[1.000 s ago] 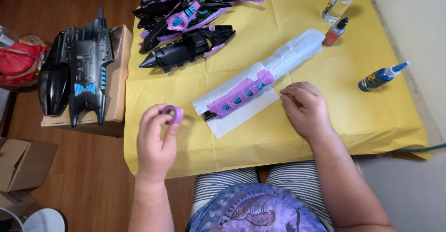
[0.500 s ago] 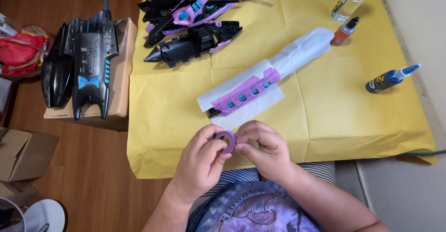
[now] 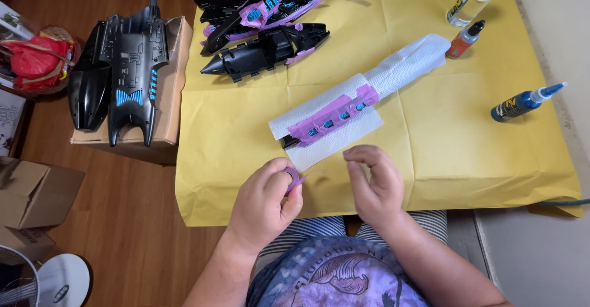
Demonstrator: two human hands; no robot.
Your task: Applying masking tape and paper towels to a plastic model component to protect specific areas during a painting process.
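We are viewing from one head-worn camera, looking steeply down and close over the yellow paper-covered table (image 3: 467, 153) edge; wooden floor (image 3: 123, 221) is showing at picture left.

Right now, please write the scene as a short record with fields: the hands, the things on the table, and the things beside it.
left hand: holds a small purple tape roll
right hand: fingertips pinched, near the roll
table cover: yellow paper
middle: part wrapped in white paper towel with purple tape
far side: black and purple parts
right side: blue bottle, orange bottle
beside table: black shell on cardboard box
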